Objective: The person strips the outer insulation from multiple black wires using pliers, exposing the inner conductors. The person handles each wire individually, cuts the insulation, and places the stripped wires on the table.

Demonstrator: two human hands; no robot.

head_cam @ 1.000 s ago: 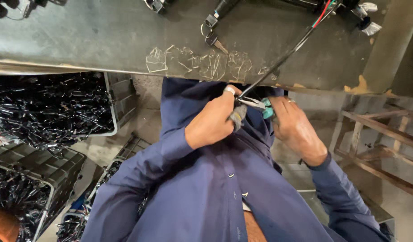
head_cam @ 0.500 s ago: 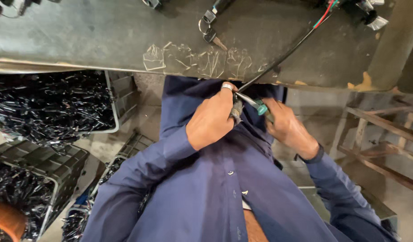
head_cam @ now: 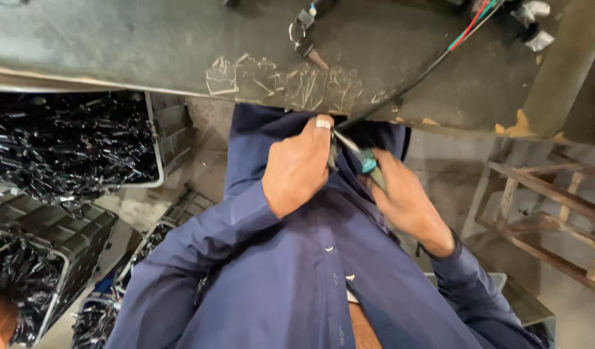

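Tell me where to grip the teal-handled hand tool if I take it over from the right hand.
Probably by the teal handle, coming from the right, beside the right hand that holds it. The metal tip points left and up toward the left hand, which crowds that end, with the black cable close above; only the handle end looks free.

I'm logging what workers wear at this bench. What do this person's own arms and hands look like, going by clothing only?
Both arms are covered by long sleeves of a dark navy-blue button-up shirt, with small pale buttons down the front. The right sleeve ends in a cuff at the wrist. Both hands are bare, with no gloves. The left hand has a pale wrap or band on one of its fingers; the right hand shows nothing worn.
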